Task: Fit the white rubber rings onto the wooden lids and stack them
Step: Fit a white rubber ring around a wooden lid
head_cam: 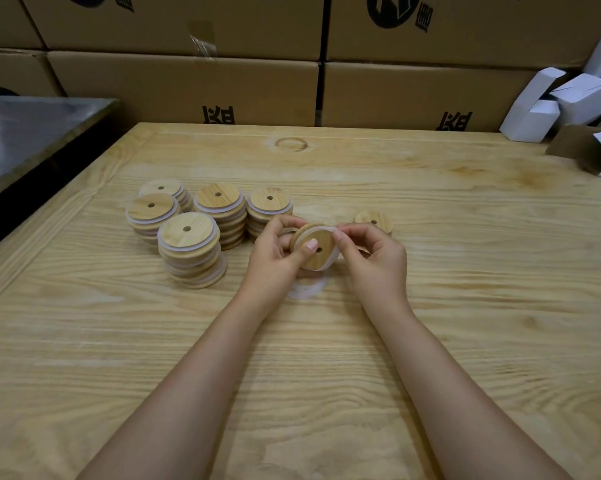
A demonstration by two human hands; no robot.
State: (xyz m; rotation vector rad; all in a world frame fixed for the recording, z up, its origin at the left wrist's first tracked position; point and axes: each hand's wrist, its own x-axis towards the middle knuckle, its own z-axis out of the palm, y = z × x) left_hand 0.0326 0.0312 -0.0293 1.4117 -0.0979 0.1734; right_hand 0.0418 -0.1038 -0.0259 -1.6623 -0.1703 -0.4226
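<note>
My left hand (274,252) grips a round wooden lid (314,245) with a centre hole, thumb pressed on its face. My right hand (375,258) pinches the white rubber ring (330,233) at the lid's right edge, where it wraps the rim. Both hands hover just above the wooden table (430,306). Several stacks of ringed lids (190,247) stand to the left. A single bare lid (373,221) lies behind my right hand. A loose white ring (307,289) lies on the table under my hands.
Large cardboard boxes (188,88) line the back of the table. White folded cartons (569,98) pile up at the back right. A dark metal-topped surface (25,133) sits beyond the table's left edge.
</note>
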